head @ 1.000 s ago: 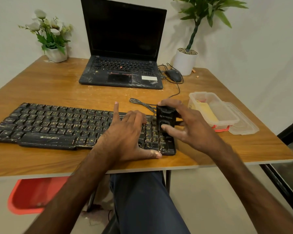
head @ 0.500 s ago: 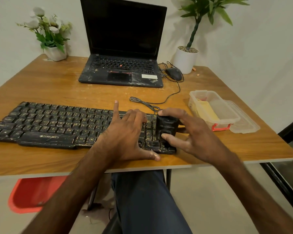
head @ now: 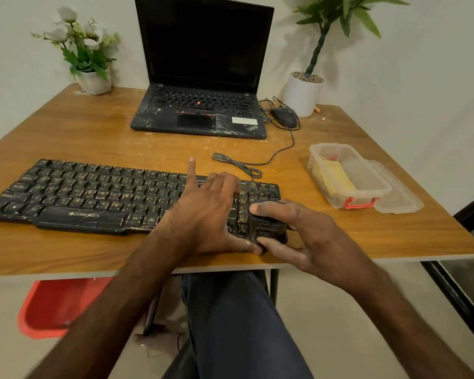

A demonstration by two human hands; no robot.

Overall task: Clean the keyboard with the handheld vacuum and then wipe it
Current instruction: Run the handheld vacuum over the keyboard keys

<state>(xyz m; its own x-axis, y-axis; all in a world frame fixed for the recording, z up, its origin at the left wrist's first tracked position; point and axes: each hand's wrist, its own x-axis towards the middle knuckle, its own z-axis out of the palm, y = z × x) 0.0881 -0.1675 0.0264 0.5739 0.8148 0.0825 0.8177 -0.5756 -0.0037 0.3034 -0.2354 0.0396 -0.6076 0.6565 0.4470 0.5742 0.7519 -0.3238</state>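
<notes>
While the right hand (head: 318, 242) grips the handheld vacuum (head: 267, 224) on the near right corner of the keyboard (head: 93, 195), the left hand (head: 205, 214) lies relaxed on the keys beside it, steadying. Vacuuming looks to be the step in hand; next calls for a sweep leftward along the dusty rows.

Two plants (head: 93, 80) (head: 303, 97), one laptop (head: 200, 110), one keyboard (head: 93, 192), one mouse (head: 285, 117).

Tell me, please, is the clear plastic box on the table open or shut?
Open: the plastic box has its lid lying beside it.
</notes>
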